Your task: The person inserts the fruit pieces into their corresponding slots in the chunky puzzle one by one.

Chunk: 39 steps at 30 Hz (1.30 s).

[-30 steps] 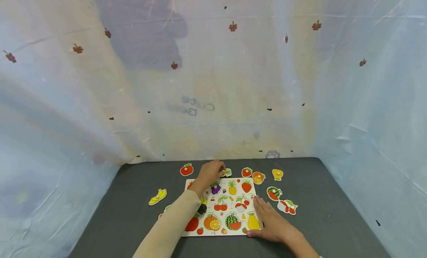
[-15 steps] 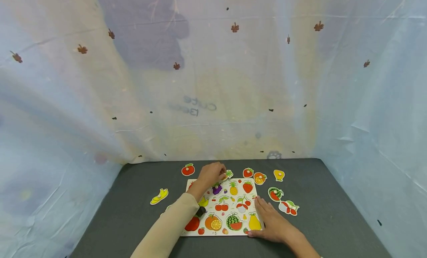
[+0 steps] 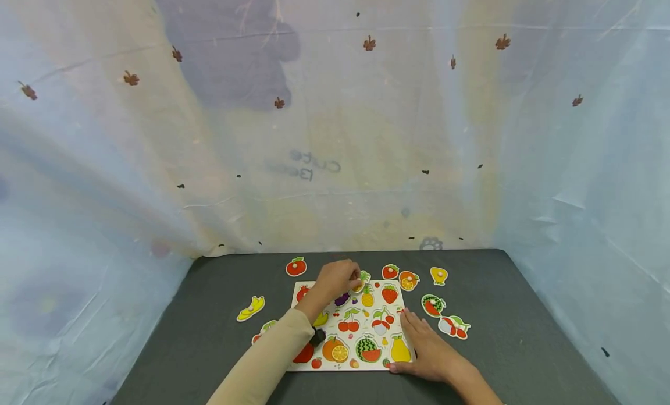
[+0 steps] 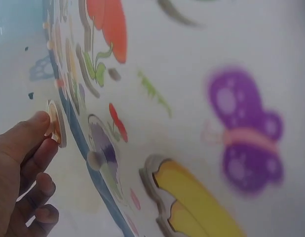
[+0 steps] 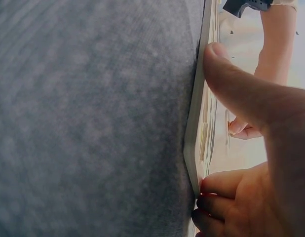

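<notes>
My left hand (image 3: pixel 335 281) pinches a pineapple puzzle piece (image 3: pixel 363 280) between thumb and finger, over the far edge of a white fruit puzzle board (image 3: pixel 361 323). In the left wrist view the piece (image 4: pixel 56 126) is held edge-on, apart from the board's surface, while the other fingers curl loosely. Just right of the hand lies the board's pineapple picture (image 3: pixel 367 298). A grape piece (image 4: pixel 104 143) with a round knob sits in the board nearby. My right hand (image 3: pixel 431 350) rests at the board's near right corner, fingers extended along the right side and thumb (image 5: pixel 231 74) at the near edge.
Loose knobbed pieces lie on the dark table: tomato-like red fruit (image 3: pixel 296 267), bananas (image 3: pixel 251 308), strawberry (image 3: pixel 389 271), orange (image 3: pixel 408 280), pear (image 3: pixel 438 275), watermelon (image 3: pixel 432 305) and a red-and-white fruit (image 3: pixel 454 327). My left forearm covers part of another piece (image 3: pixel 268 325). A patterned curtain (image 3: pixel 335 131) stands behind.
My left hand has brought the pineapple piece from the table beyond the board nearer and slightly right, to the board's far edge. The right hand keeps its place on the board.
</notes>
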Tool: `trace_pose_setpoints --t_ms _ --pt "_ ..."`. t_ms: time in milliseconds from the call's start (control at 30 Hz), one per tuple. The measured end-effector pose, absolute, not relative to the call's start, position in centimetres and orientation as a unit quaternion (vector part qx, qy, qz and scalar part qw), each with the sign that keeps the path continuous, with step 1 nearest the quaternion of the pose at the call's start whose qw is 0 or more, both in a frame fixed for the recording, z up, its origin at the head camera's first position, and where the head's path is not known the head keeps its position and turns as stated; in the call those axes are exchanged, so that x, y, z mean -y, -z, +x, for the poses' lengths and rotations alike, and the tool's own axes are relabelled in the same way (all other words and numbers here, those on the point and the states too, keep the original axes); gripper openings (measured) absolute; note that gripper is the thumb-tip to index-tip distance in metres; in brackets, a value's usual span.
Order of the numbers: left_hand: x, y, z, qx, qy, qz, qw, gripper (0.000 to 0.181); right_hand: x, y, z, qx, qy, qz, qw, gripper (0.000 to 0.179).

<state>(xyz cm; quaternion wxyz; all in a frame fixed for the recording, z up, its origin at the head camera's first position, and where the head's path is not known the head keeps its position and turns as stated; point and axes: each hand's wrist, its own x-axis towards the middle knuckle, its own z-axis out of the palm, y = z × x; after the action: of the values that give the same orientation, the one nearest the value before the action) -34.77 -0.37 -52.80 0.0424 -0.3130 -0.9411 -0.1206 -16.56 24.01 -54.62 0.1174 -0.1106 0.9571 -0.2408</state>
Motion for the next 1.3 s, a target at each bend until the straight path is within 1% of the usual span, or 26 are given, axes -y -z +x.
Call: trace_pose_setpoints --t_ms 133,633,833,1033,1300 --pt "0.1 52.9 -34.5 0.941 0.112 -0.315 0.05 0.018 -24.0 54.5 -16.5 -0.957 0.239 -0.113 0.116 0.129" --pt "-0.4 53.3 -33.5 0.935 0.112 -0.333 0.048 0.023 -24.0 54.5 -16.5 -0.956 0.244 -0.123 0.11 0.128" --pt "-0.6 53.8 -33.4 0.935 0.105 -0.334 0.051 0.023 -24.1 54.5 -16.4 -0.953 0.251 -0.128 0.11 0.127" --pt "-0.9 54.1 -33.3 0.937 0.104 -0.331 0.042 0.024 -24.2 54.7 -16.5 -0.954 0.248 -0.127 0.112 0.128" --pt "-1.2 54.1 -33.1 0.937 0.094 -0.332 0.049 0.027 -24.2 54.8 -16.5 -0.954 0.246 -0.128 0.112 0.127"
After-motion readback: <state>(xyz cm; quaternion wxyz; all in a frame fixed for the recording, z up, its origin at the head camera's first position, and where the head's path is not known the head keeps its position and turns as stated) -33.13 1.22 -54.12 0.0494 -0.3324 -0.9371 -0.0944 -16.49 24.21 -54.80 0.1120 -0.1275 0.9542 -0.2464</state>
